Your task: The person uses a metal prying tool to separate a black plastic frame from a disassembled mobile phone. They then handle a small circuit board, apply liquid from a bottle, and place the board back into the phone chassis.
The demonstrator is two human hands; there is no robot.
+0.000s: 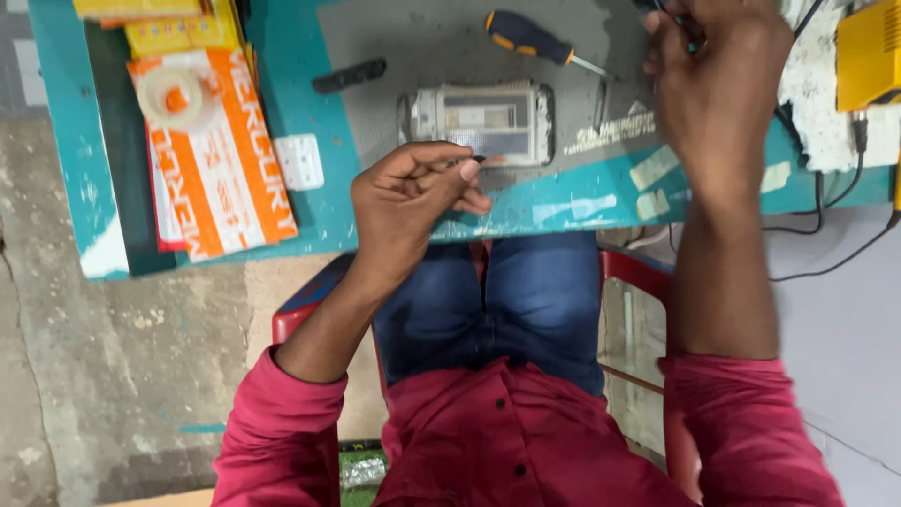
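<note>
Opened phone (483,122) is laid flat on the grey mat (394,47), at 12 o'clock on the teal desk (310,216). Left hand (413,202) is held just at its 6 o'clock edge, fingers pinched together on a thin dark tool (476,160). Right hand (718,89) is raised at 2 o'clock, fingers closed on something dark; what it is cannot be told. A screwdriver (535,39) lies at the phone's 12 o'clock. Orange-and-white box (211,155), with a tape roll (170,97) on it, sits at 9 o'clock.
</note>
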